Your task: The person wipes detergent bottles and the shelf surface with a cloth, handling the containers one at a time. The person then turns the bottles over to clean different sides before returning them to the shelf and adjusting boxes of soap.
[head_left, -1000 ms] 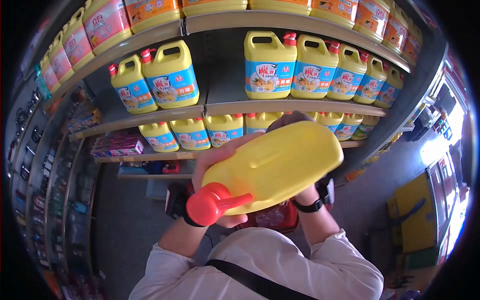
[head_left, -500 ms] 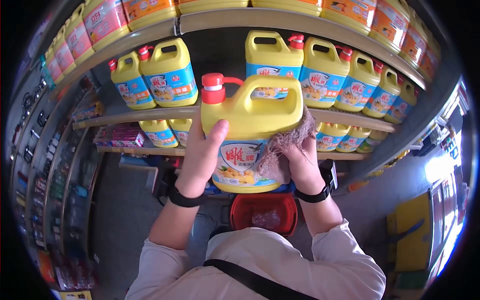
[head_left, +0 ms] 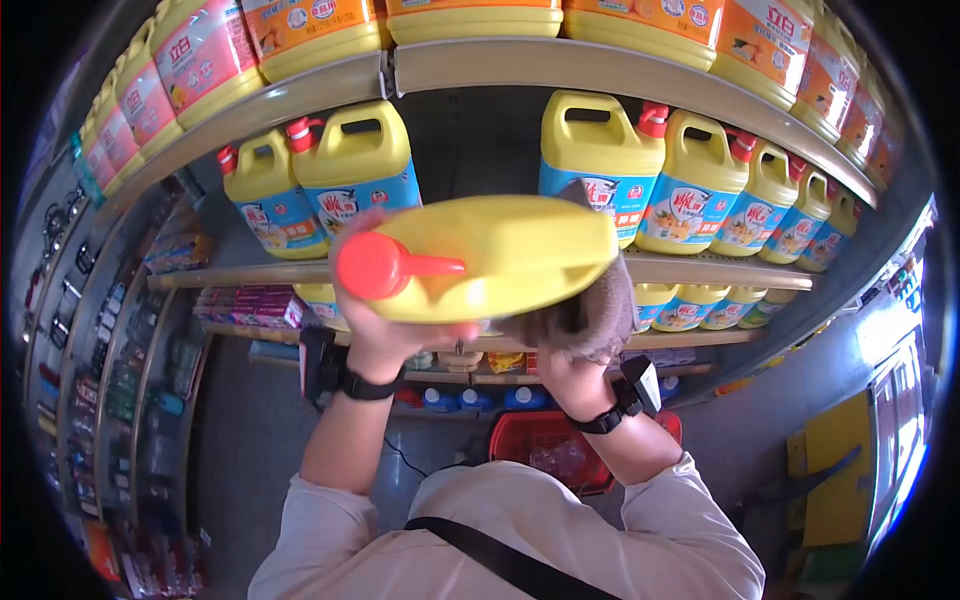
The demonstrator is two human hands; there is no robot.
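A yellow detergent jug (head_left: 510, 245) with a red pump top (head_left: 372, 265) is tipped toward me, so I look down on its top and the label is hidden. My left hand (head_left: 378, 325) is wrapped round its pump end, fingers closed. A brown cloth (head_left: 597, 315) is bunched in my right hand (head_left: 575, 375) and pressed against the jug's other end and underside. Most of my right fingers are covered by the cloth. Behind the jug, similar yellow jugs (head_left: 600, 160) stand on the middle shelf, on both sides of a dark gap.
Above runs a shelf (head_left: 560, 68) of jugs with orange and pink labels. Below are a lower shelf with more jugs and boxes (head_left: 250, 307), and a red basket (head_left: 515, 430) on the floor. Side shelving (head_left: 110, 340) stands left, a yellow panel (head_left: 835, 470) right.
The jug has turned from upright, label facing me, to tipped with its top toward me. Both hands turned with it, and the cloth has shifted along its right end.
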